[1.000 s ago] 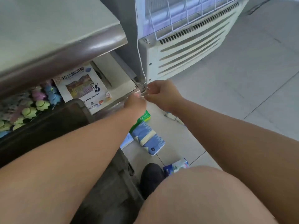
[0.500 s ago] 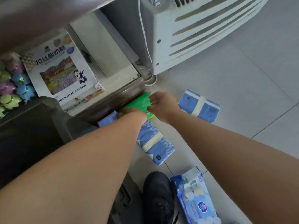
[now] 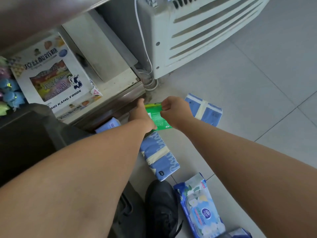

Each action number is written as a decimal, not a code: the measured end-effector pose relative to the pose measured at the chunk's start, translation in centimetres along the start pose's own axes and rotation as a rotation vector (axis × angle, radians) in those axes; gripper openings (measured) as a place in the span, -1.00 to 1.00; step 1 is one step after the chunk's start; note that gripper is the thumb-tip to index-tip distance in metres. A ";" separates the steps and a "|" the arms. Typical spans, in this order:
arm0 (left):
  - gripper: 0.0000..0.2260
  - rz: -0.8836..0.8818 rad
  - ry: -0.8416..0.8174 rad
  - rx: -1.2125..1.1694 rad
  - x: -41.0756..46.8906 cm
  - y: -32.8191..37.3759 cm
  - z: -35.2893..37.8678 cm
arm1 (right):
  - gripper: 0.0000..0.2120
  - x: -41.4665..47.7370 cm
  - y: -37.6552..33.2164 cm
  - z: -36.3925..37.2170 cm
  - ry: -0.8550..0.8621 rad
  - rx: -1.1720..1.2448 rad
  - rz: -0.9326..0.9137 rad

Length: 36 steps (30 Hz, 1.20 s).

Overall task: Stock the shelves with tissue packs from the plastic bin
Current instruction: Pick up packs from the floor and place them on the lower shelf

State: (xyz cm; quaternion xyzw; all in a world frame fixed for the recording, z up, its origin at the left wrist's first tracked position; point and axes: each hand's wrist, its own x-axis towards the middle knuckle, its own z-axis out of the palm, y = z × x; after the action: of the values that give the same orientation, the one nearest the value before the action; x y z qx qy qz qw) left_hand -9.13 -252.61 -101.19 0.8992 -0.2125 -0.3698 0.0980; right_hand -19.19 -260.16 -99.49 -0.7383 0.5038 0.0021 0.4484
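Down near the grey tiled floor point(image 3: 240, 100), the right hand point(image 3: 176, 111) pinches the far edge of the green plastic tissue pack point(image 3: 157, 117); the left hand point(image 3: 140, 115) grips its left side, fingers tucked beneath.

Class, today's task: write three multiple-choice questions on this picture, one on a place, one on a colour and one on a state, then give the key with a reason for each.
1. Where does the white cow box stand? A on the floor tiles; B on the low shelf; C on a shoe.
2. What colour is the held pack? A green; B red; C black.
3. What is the right hand doing? A lying flat on the floor; B pinching the pack's edge; C hanging empty.
Key: 1 B, it rests on the shelf board; 2 A, its wrapper is bright green; 3 B, fingers and thumb close on its top edge.
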 end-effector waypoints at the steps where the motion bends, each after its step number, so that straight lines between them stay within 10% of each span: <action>1: -0.17 0.033 -0.002 0.012 -0.3 0.4 -0.4 | -0.72 -0.4 0.0 -0.3 0.005 -0.007 0.009; 13: -0.55 0.545 0.306 0.053 -10.3 0.9 -9.8 | -0.90 -9.5 -7.8 -8.7 0.237 0.332 0.096; 17: -0.51 0.784 0.453 -0.008 -17.4 -0.5 -13.8 | -0.61 -15.0 -12.7 -12.4 0.311 0.329 0.136; 24: -0.49 1.011 0.754 0.020 -28.2 -4.6 -23.9 | -0.69 -24.0 -20.6 -14.6 -0.192 0.708 0.069; 28: -0.42 1.058 0.813 -0.007 -33.0 -8.7 -30.3 | -0.62 -28.5 -27.4 -13.9 -0.188 0.708 -0.212; 36: -0.82 0.774 0.706 -1.006 -43.5 -17.5 -42.7 | -0.54 -39.4 -41.6 -9.6 -0.186 0.734 -0.726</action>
State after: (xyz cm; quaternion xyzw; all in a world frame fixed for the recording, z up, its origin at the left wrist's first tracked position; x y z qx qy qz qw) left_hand -1.20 -216.43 -49.65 0.6711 -0.2755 -0.0493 0.6865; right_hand -11.89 -233.56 -48.34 -0.6564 0.1413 -0.2645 0.6923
